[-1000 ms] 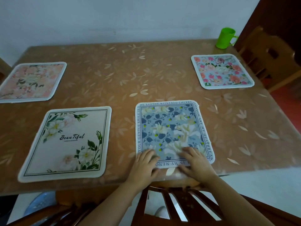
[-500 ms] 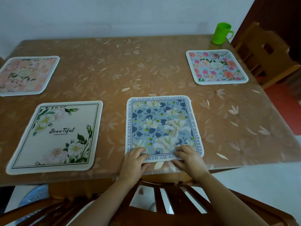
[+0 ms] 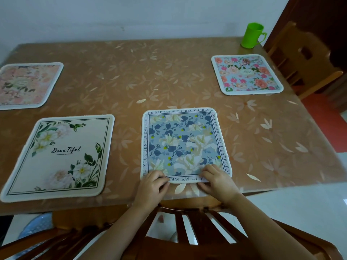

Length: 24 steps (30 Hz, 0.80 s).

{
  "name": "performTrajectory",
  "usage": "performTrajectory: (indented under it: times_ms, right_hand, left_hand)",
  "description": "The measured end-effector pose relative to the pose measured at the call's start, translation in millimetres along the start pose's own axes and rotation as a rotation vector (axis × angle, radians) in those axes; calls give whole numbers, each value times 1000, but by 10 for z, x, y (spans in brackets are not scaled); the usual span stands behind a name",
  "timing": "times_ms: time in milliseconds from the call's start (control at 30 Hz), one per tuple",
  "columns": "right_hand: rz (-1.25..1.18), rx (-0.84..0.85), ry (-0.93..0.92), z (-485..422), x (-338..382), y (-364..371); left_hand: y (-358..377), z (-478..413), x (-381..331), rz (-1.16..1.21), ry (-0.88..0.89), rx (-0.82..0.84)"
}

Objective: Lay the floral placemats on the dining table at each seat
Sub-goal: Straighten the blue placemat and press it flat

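Squaring of blue floral placemat at near edge of tabletop is judged in hand; its hem is pinched by left hand and right hand; release is likely called for next

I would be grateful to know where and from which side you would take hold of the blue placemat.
Probably its near edge, from the seat side, one hand toward each corner. The blue placemat lies flat and thin on the table, so only an edge can be pinched, and that one is closest to the table's rim. The left hand and right hand grip it there.
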State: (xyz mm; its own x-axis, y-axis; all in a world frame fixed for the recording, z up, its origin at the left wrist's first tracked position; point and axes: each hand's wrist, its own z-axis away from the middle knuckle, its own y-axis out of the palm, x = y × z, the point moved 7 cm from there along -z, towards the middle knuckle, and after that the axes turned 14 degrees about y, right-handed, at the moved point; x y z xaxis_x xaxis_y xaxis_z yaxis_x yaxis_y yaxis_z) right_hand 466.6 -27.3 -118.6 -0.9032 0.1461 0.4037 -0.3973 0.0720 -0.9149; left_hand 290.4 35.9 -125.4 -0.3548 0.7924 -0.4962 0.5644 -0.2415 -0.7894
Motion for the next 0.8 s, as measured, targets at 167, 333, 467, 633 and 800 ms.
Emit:
performTrajectory:
  times_ms: [167,333,467,633,800]
  right_hand:
    - [52,-27,2,42,-144,-77]
    - [32,-56,60,28,-212,-81]
    - [51,-48,41,41,-219,-84]
    - [-10,-16,114,60,-332,-106]
    - [-118,33,208,77,-414,-94]
  left_hand:
    - [14,1,-1,-22,23,7]
    - [25,53,26,-53,48,25]
    - [20,65,0,-74,68,41]
    - [19,56,8,-37,47,41]
    - [50,41,46,9,-11,46]
